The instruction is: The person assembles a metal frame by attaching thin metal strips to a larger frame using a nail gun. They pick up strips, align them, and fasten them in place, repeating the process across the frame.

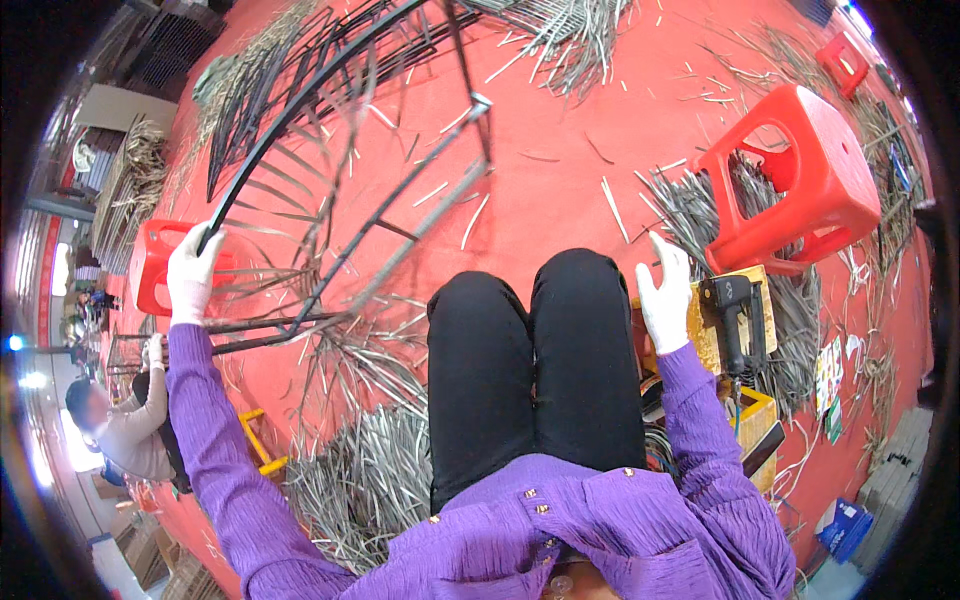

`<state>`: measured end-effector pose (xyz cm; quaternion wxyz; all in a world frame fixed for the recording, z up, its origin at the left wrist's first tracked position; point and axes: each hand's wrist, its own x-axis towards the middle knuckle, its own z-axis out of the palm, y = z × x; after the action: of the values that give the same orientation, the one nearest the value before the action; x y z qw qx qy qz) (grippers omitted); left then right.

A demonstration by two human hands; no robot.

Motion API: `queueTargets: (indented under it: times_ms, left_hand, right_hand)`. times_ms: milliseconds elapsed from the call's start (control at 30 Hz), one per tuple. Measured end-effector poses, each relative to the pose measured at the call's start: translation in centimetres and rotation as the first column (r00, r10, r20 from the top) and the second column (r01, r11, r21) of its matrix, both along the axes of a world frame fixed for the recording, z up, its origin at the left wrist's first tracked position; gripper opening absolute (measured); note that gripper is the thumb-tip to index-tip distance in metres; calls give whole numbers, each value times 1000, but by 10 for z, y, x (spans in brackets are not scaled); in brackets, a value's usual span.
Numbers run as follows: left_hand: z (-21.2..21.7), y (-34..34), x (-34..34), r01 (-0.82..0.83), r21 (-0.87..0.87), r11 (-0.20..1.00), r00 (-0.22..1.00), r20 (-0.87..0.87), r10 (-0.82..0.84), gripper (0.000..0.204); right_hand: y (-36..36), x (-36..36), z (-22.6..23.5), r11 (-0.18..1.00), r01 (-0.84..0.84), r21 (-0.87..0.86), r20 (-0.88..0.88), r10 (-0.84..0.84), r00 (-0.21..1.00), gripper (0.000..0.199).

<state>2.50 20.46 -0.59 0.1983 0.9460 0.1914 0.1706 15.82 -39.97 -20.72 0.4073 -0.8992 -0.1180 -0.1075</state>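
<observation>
My left hand [189, 278], in a white glove, is closed around the end of a dark curved bar. The bar belongs to a metal furniture frame [262, 142], held up and tilted to my left. Grey-brown flat strips [290, 205] span part of the frame and dangle loosely from it. My right hand [667, 300], also gloved in white, holds nothing; its fingers and thumb are apart. Just right of it a black hand tool [737, 325] with a grip, possibly a staple gun, rests on a yellowish wooden box [762, 400].
Red plastic stools [845, 165] stand at right and behind my left hand. Bundles of grey strips [355, 485] lie beside my legs on the red floor [560, 190]. More dark frames [240, 130] are stacked at far left. A co-worker [135, 430] sits at left.
</observation>
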Motion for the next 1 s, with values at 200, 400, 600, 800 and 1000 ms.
queueTargets:
  times_ms: [200,400,600,800,1000]
  left_hand:
    - [-42,-17,-2,3,-7,1000,973,-232,-4,34]
    - [-42,-63,0,148,139,979,987,-82,-138,32]
    - [-5,-99,-43,119,440,890,992,-95,-86,32]
    - [-51,-118,-146,-44,718,694,894,338,-293,27]
    - [-306,-137,-341,-499,-17,866,866,-36,499,20]
  right_hand:
    - [20,12,14,991,-72,110,100,61,993,46]
    - [39,44,40,932,-55,359,8,55,998,44]
    - [83,94,56,649,-205,733,-67,370,927,69]
    - [73,123,51,593,-162,789,-61,339,939,92]
    - [32,164,34,586,-90,805,-221,438,871,70]
